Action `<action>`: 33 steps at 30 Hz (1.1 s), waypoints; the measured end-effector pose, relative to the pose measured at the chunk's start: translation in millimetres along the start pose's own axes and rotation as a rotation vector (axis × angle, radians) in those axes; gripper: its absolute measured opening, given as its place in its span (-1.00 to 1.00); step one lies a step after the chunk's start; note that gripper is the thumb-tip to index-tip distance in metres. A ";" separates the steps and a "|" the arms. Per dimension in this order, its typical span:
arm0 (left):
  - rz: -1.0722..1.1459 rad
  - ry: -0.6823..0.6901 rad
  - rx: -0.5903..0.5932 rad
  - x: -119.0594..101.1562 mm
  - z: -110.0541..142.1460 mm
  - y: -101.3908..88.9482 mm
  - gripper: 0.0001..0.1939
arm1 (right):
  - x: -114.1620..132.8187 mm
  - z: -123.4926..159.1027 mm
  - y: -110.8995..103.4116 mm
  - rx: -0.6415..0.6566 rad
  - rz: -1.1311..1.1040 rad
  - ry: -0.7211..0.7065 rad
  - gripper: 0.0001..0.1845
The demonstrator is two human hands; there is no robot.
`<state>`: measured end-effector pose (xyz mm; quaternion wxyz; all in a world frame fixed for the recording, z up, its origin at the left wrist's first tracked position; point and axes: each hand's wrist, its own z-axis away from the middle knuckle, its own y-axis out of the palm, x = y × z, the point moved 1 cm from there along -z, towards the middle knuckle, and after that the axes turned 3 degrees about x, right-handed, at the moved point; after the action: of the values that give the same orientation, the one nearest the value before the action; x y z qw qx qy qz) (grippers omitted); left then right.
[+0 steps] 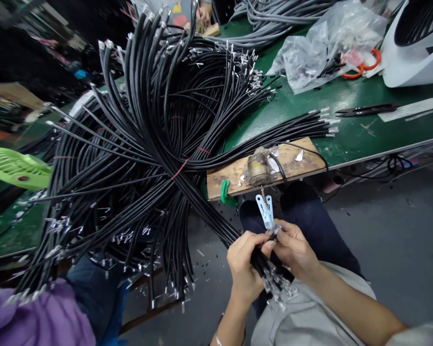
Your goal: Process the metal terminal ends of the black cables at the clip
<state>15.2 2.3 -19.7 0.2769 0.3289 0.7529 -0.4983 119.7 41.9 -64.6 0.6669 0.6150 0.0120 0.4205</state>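
Note:
My left hand (246,263) is wrapped round a bunch of black cables (216,220), whose silvery ends (279,287) hang over my lap. Close beside it, my right hand (296,249) pinches the silvery tip of one cable (275,231). That tip is just below a light blue clothespin (265,211), and fingers hide whether they touch. The clothespin sits on a thin metal shaft sticking out from a small round motor-like body (259,168). This body is fixed to a wooden board (303,156), which a green clamp (227,193) holds at the table edge.
A large heap of black cables (173,120) covers the left of the green table (368,127). Toward the right lie orange-handled scissors (362,67), a plastic bag (321,50), dark tweezers-like tool (366,110) and a white fan-like housing (400,62). People sit at left and opposite.

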 end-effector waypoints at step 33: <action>0.105 0.011 0.349 -6.9 -15.0 -26.5 -0.80 | 35.7 1.5 -0.2 0.372 0.668 -0.282 -0.69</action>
<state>-2.2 7.1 5.7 0.2372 0.4134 0.6384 -0.6044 143.6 61.2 -46.5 0.3658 0.7470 -0.2042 0.5162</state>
